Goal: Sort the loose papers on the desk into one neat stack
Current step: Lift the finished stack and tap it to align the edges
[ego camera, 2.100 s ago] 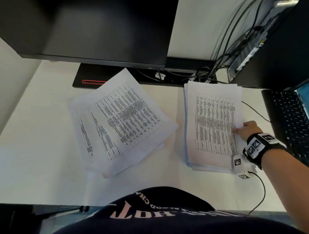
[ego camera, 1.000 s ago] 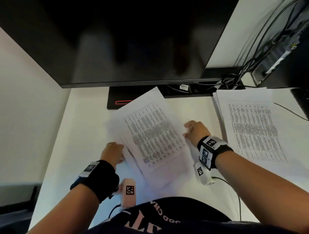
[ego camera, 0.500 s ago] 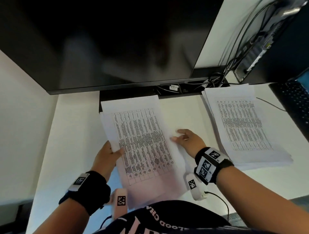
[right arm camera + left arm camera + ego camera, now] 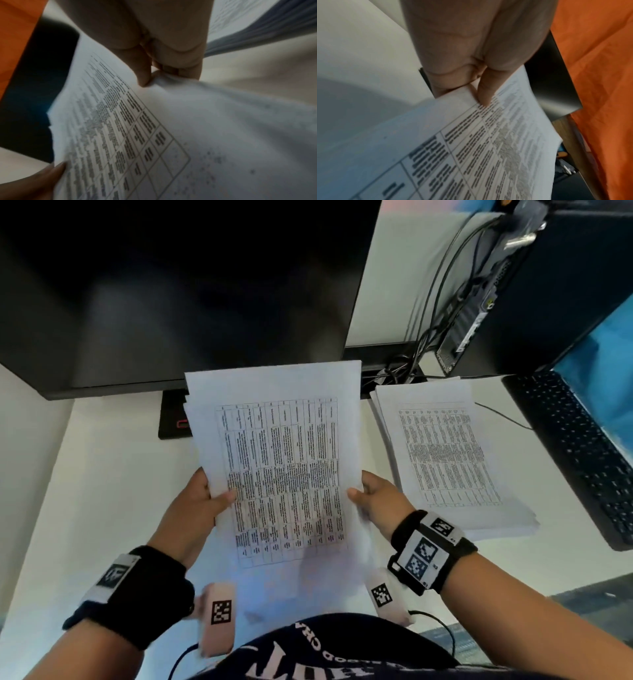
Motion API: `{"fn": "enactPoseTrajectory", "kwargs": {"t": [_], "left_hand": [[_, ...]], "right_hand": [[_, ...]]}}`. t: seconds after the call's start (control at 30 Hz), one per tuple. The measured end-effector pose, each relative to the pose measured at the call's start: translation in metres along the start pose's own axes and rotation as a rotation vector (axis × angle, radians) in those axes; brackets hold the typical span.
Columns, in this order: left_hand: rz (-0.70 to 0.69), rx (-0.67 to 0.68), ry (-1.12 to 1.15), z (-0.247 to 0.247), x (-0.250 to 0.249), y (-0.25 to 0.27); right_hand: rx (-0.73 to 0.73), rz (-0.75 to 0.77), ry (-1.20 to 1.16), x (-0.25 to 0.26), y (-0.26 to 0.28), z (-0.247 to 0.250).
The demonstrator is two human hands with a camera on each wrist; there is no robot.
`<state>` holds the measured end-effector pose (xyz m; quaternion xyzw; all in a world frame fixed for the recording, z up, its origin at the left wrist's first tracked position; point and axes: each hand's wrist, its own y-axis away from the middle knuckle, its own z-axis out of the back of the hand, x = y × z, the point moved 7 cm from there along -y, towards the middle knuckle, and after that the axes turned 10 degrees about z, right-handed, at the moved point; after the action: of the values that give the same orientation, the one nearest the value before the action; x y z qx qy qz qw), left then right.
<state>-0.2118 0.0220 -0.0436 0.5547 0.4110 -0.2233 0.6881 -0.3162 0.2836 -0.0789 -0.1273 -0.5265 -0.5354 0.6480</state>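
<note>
The loose papers [image 4: 279, 463] are held up off the desk [image 4: 102, 474] as a bundle, a printed table facing up on the top sheet. The left hand [image 4: 193, 505] has a grip on the bundle's left edge, thumb lying over the top sheet and the fingers hidden beneath; in the left wrist view the thumb [image 4: 485, 93] presses the margin beside the printed grid of the papers [image 4: 471, 155]. The right hand [image 4: 378, 501] has the same kind of grip on the right edge, its thumb on top; in the right wrist view the thumb [image 4: 144, 71] pinches the sheet edge and the paper [image 4: 188, 128] buckles slightly there. The sheets are not flush: a few lower edges jut out at the upper left corner of the bundle. The near end of the bundle hangs over the person's lap.

To the right, lying flat on the desk, is a second stack [image 4: 448, 460] of similar printed sheets, its edges roughly aligned, just beside the right hand but apart from it. A dark keyboard [image 4: 582, 453] lies further right. A large black monitor [image 4: 171, 285] stands behind the papers, and cables [image 4: 431, 313] run down to its right.
</note>
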Motion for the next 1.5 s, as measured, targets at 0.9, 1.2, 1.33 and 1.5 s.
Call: {"fn": "enactPoseTrajectory", "kwargs": {"t": [0.9,1.2,1.33,1.5], "left_hand": [[0.039,0.026,-0.401,-0.29,-0.039,-0.104],[0.12,-0.042,-0.856,-0.299,-0.02,-0.121],[0.167,0.052,-0.718,-0.307,-0.012,-0.127],[0.17,0.078,-0.677,-0.309,-0.009,-0.13]], "right_hand": [[-0.207,-0.201,0.349,-0.101,-0.04,0.272],[-0.203,-0.326,0.445,-0.12,-0.06,0.29],[-0.14,-0.366,0.332,-0.116,-0.07,0.285],[-0.104,-0.445,0.361,-0.118,-0.077,0.273]]}}
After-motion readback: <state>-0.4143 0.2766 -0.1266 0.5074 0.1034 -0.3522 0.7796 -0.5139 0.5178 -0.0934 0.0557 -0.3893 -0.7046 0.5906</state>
